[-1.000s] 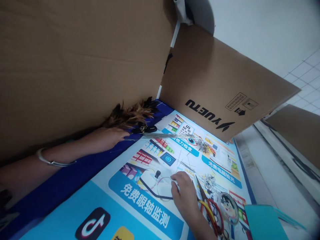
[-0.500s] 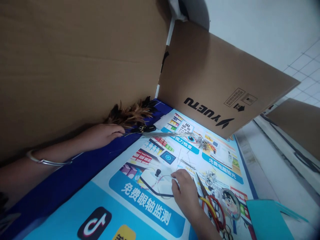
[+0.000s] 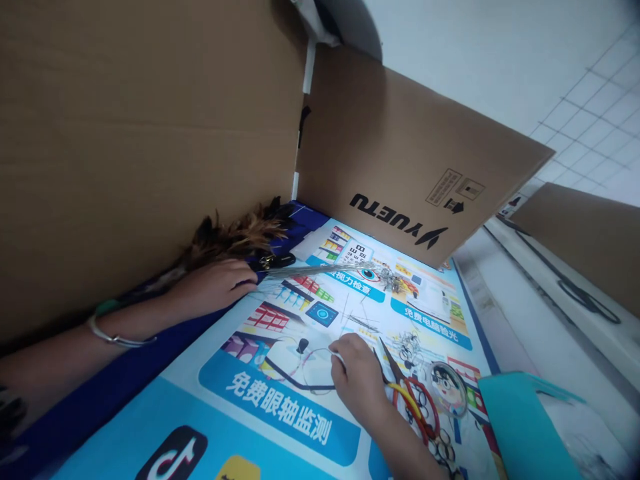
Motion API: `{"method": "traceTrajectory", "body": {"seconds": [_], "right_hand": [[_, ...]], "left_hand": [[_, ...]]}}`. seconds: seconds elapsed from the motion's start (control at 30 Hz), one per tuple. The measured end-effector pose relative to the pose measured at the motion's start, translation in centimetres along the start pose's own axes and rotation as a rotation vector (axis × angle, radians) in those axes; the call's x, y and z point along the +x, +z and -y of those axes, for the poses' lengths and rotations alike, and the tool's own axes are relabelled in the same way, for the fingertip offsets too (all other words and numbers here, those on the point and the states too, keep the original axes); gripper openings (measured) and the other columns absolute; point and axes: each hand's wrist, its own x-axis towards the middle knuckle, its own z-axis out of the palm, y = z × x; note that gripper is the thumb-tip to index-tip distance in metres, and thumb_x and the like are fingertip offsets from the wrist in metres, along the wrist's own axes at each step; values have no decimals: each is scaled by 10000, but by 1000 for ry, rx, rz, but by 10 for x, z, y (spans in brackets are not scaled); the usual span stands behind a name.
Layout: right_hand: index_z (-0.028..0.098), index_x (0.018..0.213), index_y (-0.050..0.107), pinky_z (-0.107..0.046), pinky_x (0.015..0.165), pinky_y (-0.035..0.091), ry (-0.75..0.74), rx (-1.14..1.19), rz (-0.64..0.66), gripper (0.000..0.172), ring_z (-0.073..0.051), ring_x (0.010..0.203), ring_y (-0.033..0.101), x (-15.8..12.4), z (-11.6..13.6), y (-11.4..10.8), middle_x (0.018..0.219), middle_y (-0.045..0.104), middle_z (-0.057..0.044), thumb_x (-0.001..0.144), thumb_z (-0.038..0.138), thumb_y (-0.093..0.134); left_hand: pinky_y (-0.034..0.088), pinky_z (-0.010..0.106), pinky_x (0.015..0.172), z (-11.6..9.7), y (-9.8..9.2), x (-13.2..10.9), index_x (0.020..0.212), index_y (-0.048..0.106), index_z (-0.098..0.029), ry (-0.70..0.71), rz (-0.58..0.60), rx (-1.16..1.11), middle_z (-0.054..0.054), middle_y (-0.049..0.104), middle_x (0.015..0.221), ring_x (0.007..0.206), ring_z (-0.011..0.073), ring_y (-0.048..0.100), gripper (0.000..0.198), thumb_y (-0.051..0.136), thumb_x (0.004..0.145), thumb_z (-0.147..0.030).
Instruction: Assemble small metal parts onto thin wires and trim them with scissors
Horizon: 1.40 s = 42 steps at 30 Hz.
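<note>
My left hand (image 3: 229, 285) reaches in from the left, fingers closed at the near ends of a bundle of thin silvery wires (image 3: 320, 269). A brown feather strip (image 3: 240, 232) and a small black object with a gold-coloured part (image 3: 277, 261) lie just beyond it. My right hand (image 3: 357, 373) rests low over the printed sheet, thumb and fingers pinched on a thin pale wire that curves out to the left; its held end is hidden. Beside this hand lie scissors (image 3: 411, 399) with red and yellow handles, partly covered by my forearm, and a clear tape roll (image 3: 449, 389).
Cardboard panels (image 3: 400, 153) stand at the left and back. Loose silvery wire pieces (image 3: 410, 347) and short straight wires (image 3: 361, 321) lie on the printed sheet (image 3: 175, 400). A teal folded sheet (image 3: 515, 420) sits at the right edge, near dark rings (image 3: 443, 445).
The view has shifted, so the scene sits further left. My left hand has moved rightward along the table, closer to the wire bundle and black object. My right hand keeps its pinch in nearly the same spot.
</note>
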Motion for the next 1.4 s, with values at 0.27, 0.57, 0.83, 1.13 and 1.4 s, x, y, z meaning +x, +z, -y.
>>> {"method": "traceTrajectory", "body": {"seconds": [0.27,0.57,0.83,1.13,1.4], "right_hand": [[204,1079,695,-330,875,512,8,-21,15,243,-221,1011,606,-1,1,-1,1087,654,-70,913,145,527],[214,1124,690,-332,858,514,-8,-36,18,266,-223,1004,605,-2,-1,2,1110,659,-64,928,168,517],[213,1124,684,-341,862,508,-24,-52,17,267,-221,988,606,-2,-3,4,1106,656,-64,929,154,512],[210,1104,675,-336,862,497,-33,-47,4,249,-219,984,597,-3,-4,5,1095,650,-62,922,152,515],[199,1100,684,-341,862,500,-34,-56,23,257,-226,984,601,-2,-2,3,1090,652,-72,920,142,509]], "left_hand": [[453,291,826,-42,-12,92,988,732,-227,47,181,136,78,725,1037,964,247,652,323,522,901,-456],[497,369,742,-77,30,185,968,751,-137,33,367,211,197,744,988,852,330,689,383,660,730,-424],[515,388,757,-77,31,203,985,771,-107,27,416,278,228,749,988,875,351,693,412,663,643,-309],[499,360,750,-61,24,214,968,773,-116,14,391,307,217,753,1000,857,322,686,389,670,645,-306],[458,285,799,-45,-6,183,1015,765,-222,79,348,203,86,762,1059,907,245,657,328,557,825,-389]]}}
